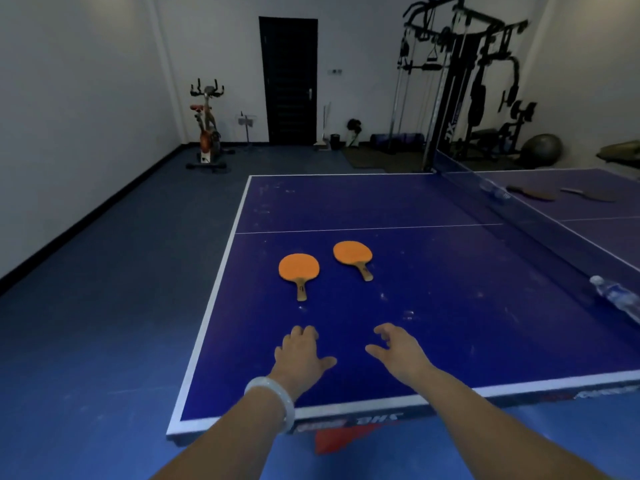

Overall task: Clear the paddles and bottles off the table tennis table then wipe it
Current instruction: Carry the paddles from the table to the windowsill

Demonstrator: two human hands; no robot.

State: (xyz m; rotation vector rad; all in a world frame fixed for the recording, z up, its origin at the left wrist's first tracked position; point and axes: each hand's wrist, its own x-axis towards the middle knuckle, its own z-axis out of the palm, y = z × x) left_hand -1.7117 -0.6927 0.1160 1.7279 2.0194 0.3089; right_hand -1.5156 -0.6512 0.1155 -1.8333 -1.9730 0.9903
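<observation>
Left hand [300, 355] and right hand [401, 348] hover over the desk [450, 323], fingers loosely curled, holding nothing, near two orange paddles [298, 268]

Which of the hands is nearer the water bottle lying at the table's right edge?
Right. The right hand hovers left of the water bottle, fingers loosely curled, empty. The left hand sits farther left, below the paddles.

Two orange paddles [299, 268] [352, 252] lie on the white-lined blue table [433, 306].
</observation>
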